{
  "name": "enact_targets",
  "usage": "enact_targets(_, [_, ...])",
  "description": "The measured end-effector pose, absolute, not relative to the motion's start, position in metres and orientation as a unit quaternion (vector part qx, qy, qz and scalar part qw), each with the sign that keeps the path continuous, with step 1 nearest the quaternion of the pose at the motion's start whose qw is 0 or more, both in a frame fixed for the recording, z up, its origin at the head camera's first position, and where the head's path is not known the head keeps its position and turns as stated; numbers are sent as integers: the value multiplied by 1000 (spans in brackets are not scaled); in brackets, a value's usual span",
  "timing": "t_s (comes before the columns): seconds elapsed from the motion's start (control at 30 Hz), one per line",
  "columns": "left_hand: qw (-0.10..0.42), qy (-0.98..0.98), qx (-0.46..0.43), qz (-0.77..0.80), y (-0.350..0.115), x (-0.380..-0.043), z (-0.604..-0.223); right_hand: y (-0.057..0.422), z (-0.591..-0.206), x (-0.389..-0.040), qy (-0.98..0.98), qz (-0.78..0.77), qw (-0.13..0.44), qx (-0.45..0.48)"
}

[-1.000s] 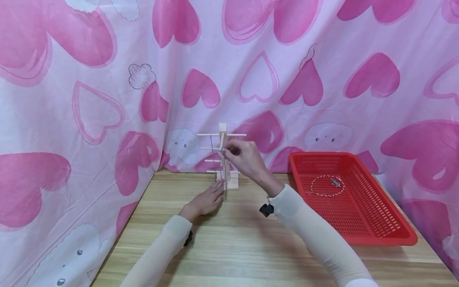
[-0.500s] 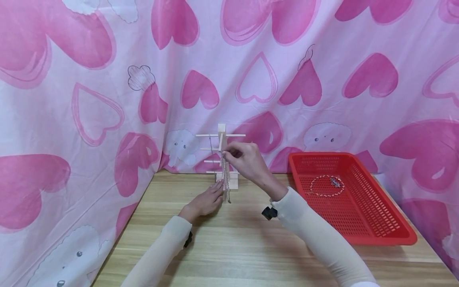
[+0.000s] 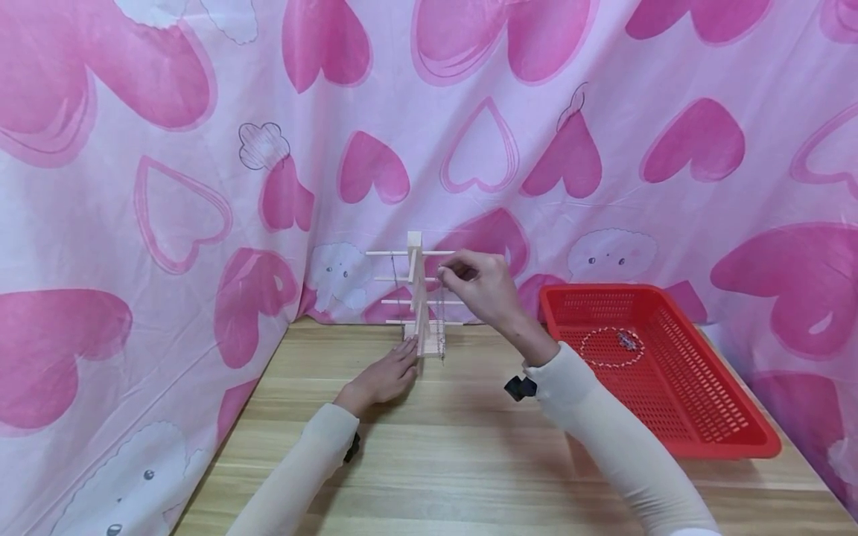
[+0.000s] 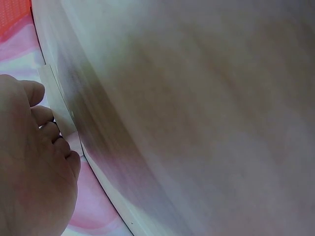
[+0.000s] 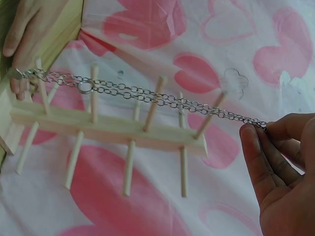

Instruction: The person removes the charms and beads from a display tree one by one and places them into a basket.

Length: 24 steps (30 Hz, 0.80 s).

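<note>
A wooden peg stand (image 3: 415,240) with several thin pegs stands at the back of the table. My right hand (image 3: 484,286) pinches one end of a silver chain necklace (image 3: 441,316) between thumb and fingertips, and it dangles just right of the post. The right wrist view has the doubled chain (image 5: 211,112), with a small ring, stretching from the fingertips past the pegs. My left hand (image 3: 385,374) rests at the stand's base, fingers extended; in the left wrist view its fingers (image 4: 49,132) lie against the pale wood. Another thin chain (image 3: 394,277) hangs from a left peg.
On the right of the table sits a red plastic basket (image 3: 670,445). Inside it lie a red-and-white beaded necklace (image 3: 606,365) and a small silvery bunch (image 3: 628,340). A pink heart-patterned curtain (image 3: 429,193) closes off the back and sides.
My right hand has shifted right with the chain necklace, from in front of the stand's post to beside its right-hand pegs. The left hand has stayed at the base.
</note>
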<state>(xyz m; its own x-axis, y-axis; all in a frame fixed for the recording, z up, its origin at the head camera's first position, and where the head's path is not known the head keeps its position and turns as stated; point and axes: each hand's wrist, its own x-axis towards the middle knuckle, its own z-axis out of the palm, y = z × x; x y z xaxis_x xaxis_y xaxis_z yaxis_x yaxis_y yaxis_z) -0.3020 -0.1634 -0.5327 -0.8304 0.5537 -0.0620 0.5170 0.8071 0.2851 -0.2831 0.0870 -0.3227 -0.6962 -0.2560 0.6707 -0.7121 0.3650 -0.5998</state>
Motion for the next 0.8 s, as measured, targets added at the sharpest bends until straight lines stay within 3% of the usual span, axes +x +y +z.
enact_targets(0.8, [67, 948, 285, 121, -165, -305, -535, 167, -282, -283, -804, 420, 320, 274])
